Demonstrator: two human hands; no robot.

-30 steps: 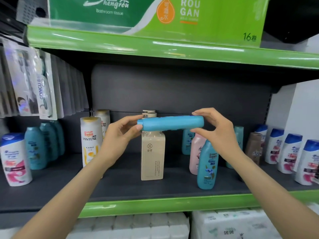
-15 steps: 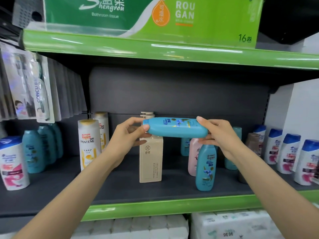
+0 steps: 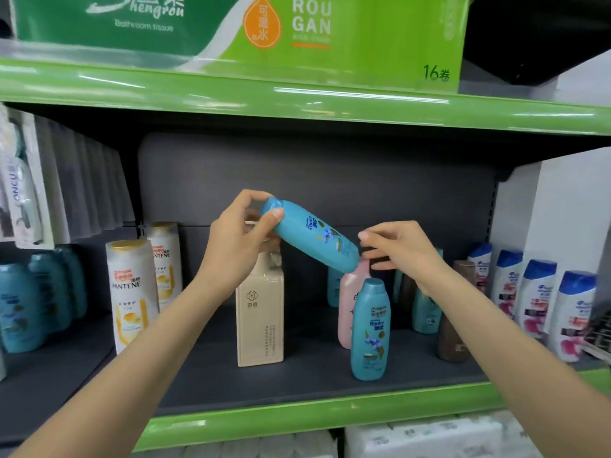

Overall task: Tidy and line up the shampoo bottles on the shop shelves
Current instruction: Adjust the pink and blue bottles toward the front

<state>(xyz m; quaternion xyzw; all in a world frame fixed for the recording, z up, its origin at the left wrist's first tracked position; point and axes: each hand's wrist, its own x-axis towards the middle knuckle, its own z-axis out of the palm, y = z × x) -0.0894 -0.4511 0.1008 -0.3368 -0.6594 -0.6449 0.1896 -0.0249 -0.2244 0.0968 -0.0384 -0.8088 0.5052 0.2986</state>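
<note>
A teal shampoo bottle point(image 3: 314, 239) hangs tilted in the air above the dark shelf point(image 3: 297, 385), cap end up to the left, label facing me. My left hand point(image 3: 238, 239) grips its cap end between thumb and fingers. Beside the bottle's base, my right hand point(image 3: 403, 249) has loose fingers and grips nothing. Below stand a matching teal bottle point(image 3: 370, 328), a beige square bottle point(image 3: 260, 322) and a pink bottle point(image 3: 347, 299).
Pantene bottles point(image 3: 132, 292) and teal bottles point(image 3: 20, 305) stand at the left. White blue-capped bottles point(image 3: 535, 299) and a brown bottle point(image 3: 453, 338) stand at the right. A green tissue pack point(image 3: 231, 24) sits on the shelf above, tissue rolls point(image 3: 429, 434) below. Hanging packs point(image 3: 26, 183) fill the far left.
The teal bottle went from level to tilted, its cap end raised by my left hand. My right hand came off the bottle's base and now sits beside it.
</note>
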